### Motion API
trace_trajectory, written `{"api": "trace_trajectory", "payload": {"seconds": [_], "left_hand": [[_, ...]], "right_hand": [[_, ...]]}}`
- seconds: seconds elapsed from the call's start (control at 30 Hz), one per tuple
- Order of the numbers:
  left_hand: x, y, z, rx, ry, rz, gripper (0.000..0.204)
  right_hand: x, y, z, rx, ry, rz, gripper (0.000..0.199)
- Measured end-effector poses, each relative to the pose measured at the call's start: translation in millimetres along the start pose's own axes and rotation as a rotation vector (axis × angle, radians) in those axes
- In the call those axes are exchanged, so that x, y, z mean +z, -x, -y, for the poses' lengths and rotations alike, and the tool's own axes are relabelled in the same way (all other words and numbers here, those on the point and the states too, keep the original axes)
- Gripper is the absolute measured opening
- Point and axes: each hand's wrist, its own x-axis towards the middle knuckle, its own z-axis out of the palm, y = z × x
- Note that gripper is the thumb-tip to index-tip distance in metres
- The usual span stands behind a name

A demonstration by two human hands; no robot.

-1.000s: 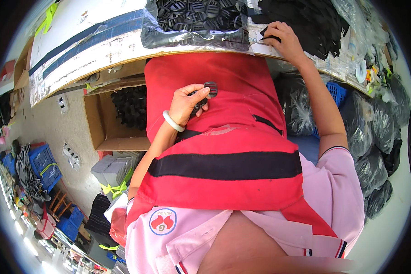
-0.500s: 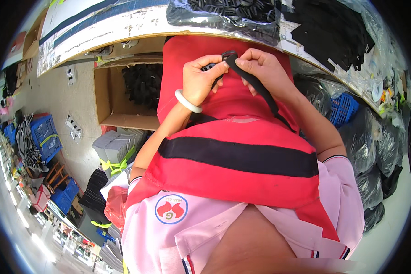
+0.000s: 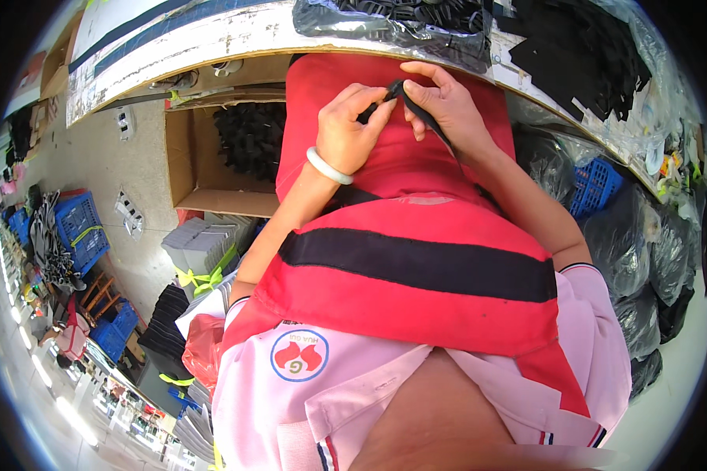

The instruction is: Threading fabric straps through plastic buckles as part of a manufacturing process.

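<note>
Over the red apron on my lap, my left hand [image 3: 352, 125] pinches a small black buckle [image 3: 393, 91], which its fingers partly cover. A black webbing strap [image 3: 427, 118] runs from the buckle down past my right hand [image 3: 444, 110]. The thumb of that hand presses the strap close to the buckle, while its index finger is raised and bent. Behind my right wrist the strap's lower end drops out of sight. Whether the strap is threaded through the buckle I cannot tell.
Ahead, the table edge [image 3: 236, 49] carries a clear bag of black buckles [image 3: 416, 14] and a pile of black strips [image 3: 577, 55]. An open cardboard box [image 3: 224, 202] with black pieces stands left of my lap. Filled plastic bags [image 3: 620, 235] and a blue basket [image 3: 595, 187] sit at right.
My right hand has shifted slightly up, its index finger lifting and the strap turning edge-on. My left hand keeps its pinch on the buckle. The view has moved a little.
</note>
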Motion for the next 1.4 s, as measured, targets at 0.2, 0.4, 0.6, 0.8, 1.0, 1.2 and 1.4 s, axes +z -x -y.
{"api": "trace_trajectory", "payload": {"seconds": [0.2,0.4,0.6,0.8,1.0,1.2,1.4], "left_hand": [[-4,7,-2,0.138,-0.093,0.06,0.014],[-11,1,6,-0.926,1.074,0.116,0.025],[-9,0,-2,-0.831,1.017,0.027,0.02],[-5,-4,-8,-0.673,0.783,-0.059,0.018],[1,10,-9,-0.48,0.586,-0.079,0.018],[-9,4,-9,-0.335,0.582,-0.023,0.018],[-22,11,-15,-0.107,0.301,0.069,0.017]], "right_hand": [[-8,-6,-7,0.088,-0.104,0.136,0.032],[2,-5,-1,0.027,-0.005,0.127,0.024],[18,11,13,-0.611,0.249,0.01,0.011],[4,5,16,-0.193,0.332,-0.005,0.016],[1,1,2,0.061,0.308,0.022,0.02],[21,6,-5,-0.097,-0.042,-0.067,0.024],[-10,-1,17,0.167,0.144,0.291,0.026]]}}
